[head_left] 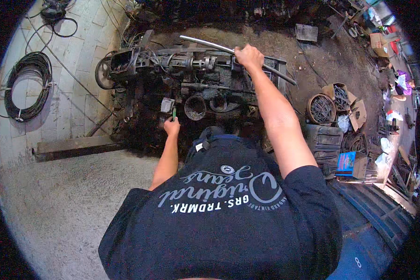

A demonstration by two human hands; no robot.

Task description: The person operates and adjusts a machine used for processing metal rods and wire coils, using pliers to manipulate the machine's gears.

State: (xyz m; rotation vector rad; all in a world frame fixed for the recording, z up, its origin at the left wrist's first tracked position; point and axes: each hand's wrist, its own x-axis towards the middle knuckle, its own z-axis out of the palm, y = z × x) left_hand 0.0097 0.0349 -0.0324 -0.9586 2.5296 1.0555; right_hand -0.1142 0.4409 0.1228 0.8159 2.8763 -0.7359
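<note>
Right hand: the right hand (248, 57) is closed in a fist around a long metal pipe (228, 49), at about 12 o'clock from the person's body, with the arm stretched out.
Metal pipe: it is grey and lightly bent, and it runs from about 10 o'clock of the right hand to about 4 o'clock of it, lying across the top of the machine (191, 79).
Left hand: the left hand (171, 126) is closed around a small green handle (174, 113), which stands up at 12 o'clock of the hand; what is under the handle I cannot tell.
Machine: dark, oily, with a wheel (103, 72) on its end at 9 o'clock; it sits between the two hands and beyond them.
Round opening: a dark round cup (195, 107) is near the left hand, at about 2 o'clock of it.
Cable coil: a black cable coil (27, 86) lies on the pale tiled floor, well apart, at 9 o'clock of the machine.
Basket: a round basket (321, 108) with metal rods stands at 3 o'clock of the right arm.
Blue box: a blue box (349, 163) is at 5 o'clock of the basket.
</note>
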